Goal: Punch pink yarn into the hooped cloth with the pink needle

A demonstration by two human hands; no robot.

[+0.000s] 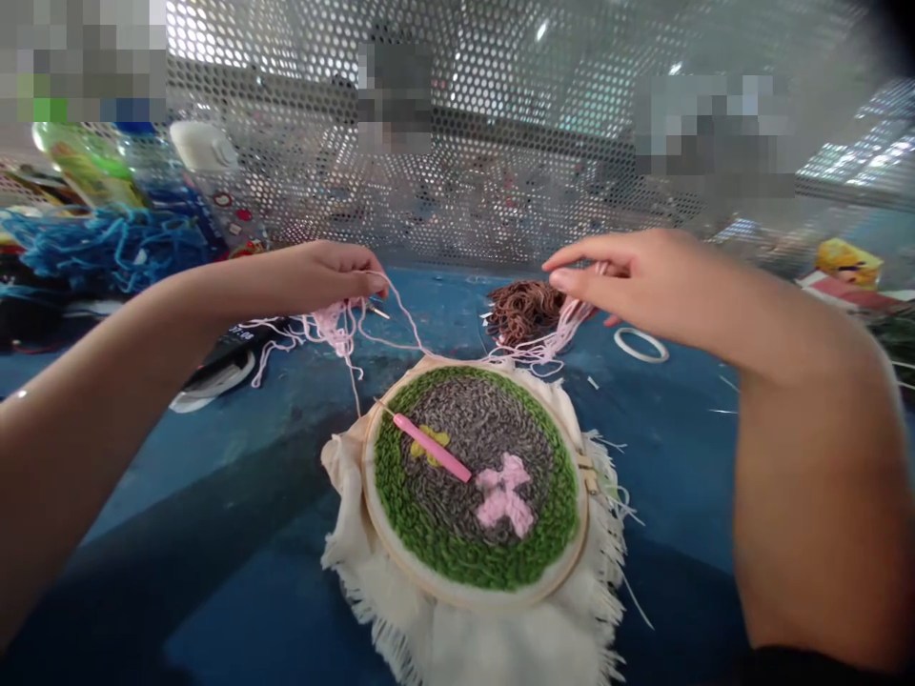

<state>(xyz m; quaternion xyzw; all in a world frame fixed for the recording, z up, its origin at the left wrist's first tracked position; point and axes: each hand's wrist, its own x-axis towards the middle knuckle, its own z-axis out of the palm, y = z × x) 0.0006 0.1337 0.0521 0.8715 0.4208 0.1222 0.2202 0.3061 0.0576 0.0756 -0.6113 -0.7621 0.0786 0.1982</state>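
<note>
Pale pink yarn (335,329) hangs in loose loops from my left hand (343,272), whose fingers are closed on it. My right hand (607,276) is closed on another bundle of the pink yarn (564,333), its index finger stretched out. Strands run between the two bundles behind the embroidery hoop (370,476). White fringed cloth is stretched in the hoop, with green and grey looped stitching, a yellow patch (429,444) and a pink bow shape (506,497). Across the stitching lies a pink punch needle (433,448), touched by neither hand.
Brown yarn (525,310) is heaped behind the hoop. A white ring (641,345) lies at right on the blue table (272,534). Blue yarn (114,248) and bottles (86,162) stand at left. A perforated metal screen (457,181) rises along the back.
</note>
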